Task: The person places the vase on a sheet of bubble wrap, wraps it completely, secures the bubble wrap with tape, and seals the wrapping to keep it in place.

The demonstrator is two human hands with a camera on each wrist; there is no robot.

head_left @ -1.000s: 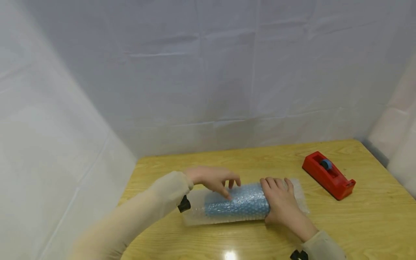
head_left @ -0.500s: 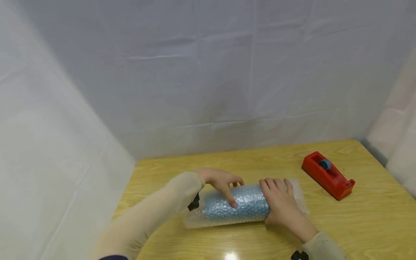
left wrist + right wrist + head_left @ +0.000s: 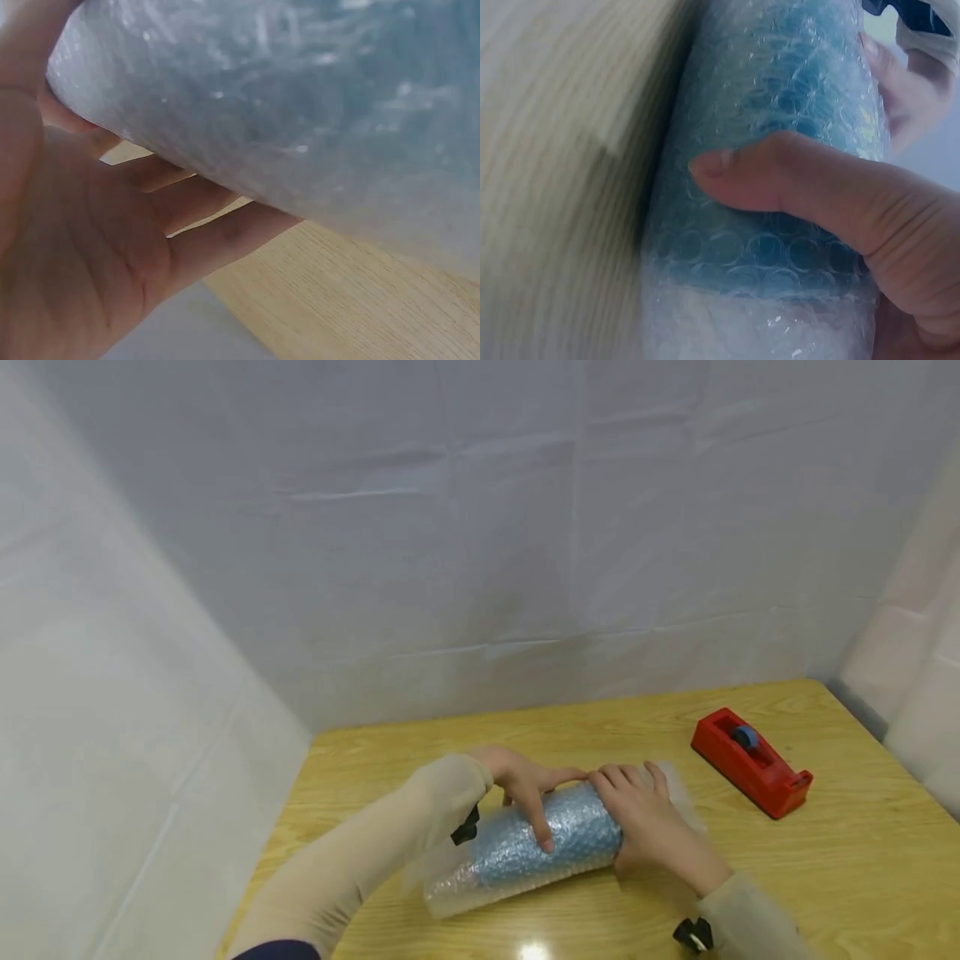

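A blue cylinder-like item wrapped in clear bubble wrap [image 3: 513, 853] lies slanted on the wooden table, its left end nearer the person. Loose ends of wrap stick out past the blue part on both sides. My left hand [image 3: 531, 787] holds the bundle around its middle, thumb on the near face. In the left wrist view its fingers [image 3: 217, 244] reach along the far edge. My right hand [image 3: 643, 814] grips the bundle toward its right end; the right wrist view has its thumb [image 3: 757, 176] laid across the wrap. What the blue item is, I cannot tell.
A red tape dispenser [image 3: 750, 762] with a small blue-rimmed roll [image 3: 745, 737] stands at the right of the wooden table [image 3: 405, 760]. White sheeting [image 3: 480, 543] hangs behind the table and along both sides.
My left hand has moved right and its thumb has come down onto the near face. The bundle's left end has swung toward the person. The right hand stays about where it was.
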